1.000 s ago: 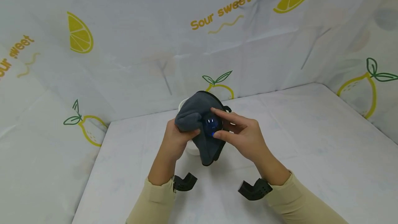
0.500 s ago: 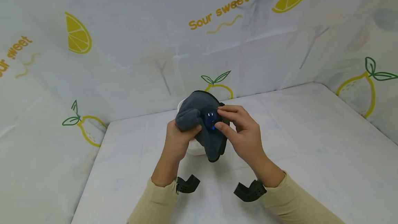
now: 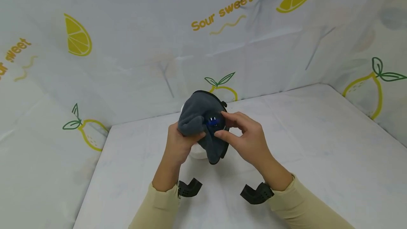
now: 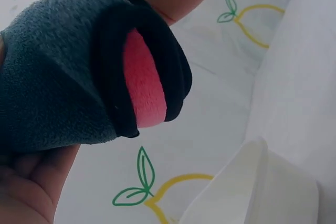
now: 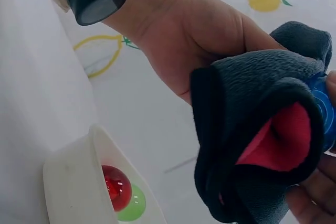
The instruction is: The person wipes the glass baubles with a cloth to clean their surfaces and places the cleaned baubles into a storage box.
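Note:
A grey cloth (image 3: 198, 107) with black edging and a pink inner side is bunched up in my left hand (image 3: 179, 142), which grips it from the left. Against the cloth's folds sits a shiny blue ball (image 3: 213, 121). My right hand (image 3: 249, 137) pinches that ball between thumb and fingers from the right. In the left wrist view the cloth (image 4: 58, 72) covers the ball, and its pink lining shows through a gap. In the right wrist view the blue ball (image 5: 321, 111) shows only partly at the right edge.
Behind and below the cloth stands a white container (image 3: 198, 152) on the white-covered table (image 3: 305, 151). A red ball (image 5: 116, 188) and a green ball (image 5: 132, 205) lie inside it. A lemon-print sheet (image 3: 136, 66) hangs behind the table.
The blue ball has turned a little, and the right fingers have shifted over it. The cloth's lower fold has swung slightly. The left hand keeps its grip.

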{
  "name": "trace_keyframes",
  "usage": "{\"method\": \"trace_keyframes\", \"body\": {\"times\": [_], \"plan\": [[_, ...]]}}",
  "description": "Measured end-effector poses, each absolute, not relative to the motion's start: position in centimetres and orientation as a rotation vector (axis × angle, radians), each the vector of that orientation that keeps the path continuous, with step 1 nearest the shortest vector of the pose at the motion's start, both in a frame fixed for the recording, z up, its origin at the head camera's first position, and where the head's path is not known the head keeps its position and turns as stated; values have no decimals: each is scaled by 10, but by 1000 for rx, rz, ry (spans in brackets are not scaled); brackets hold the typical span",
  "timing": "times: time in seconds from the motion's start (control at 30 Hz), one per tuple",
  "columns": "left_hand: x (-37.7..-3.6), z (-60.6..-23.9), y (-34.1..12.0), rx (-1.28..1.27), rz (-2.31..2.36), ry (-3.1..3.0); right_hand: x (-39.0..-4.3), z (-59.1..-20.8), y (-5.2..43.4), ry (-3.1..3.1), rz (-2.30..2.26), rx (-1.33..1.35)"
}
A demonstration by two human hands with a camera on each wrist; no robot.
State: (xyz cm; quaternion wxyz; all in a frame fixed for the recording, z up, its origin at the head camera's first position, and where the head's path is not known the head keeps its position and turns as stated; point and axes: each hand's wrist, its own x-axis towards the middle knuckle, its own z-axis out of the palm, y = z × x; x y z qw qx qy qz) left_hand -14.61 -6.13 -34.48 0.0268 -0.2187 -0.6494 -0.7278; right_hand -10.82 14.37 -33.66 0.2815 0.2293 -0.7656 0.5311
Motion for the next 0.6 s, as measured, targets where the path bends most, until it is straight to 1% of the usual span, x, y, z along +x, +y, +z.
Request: {"method": "trace_keyframes", "body": {"times": [0.27, 0.6], "plan": [[-145, -342, -63, -822, -2119, -2082, -107, -334, 148, -2278, 1455, 432], [-143, -339, -63, -956, -1966, -2153, -107, -328, 151, -2424, 1533, 403]]}}
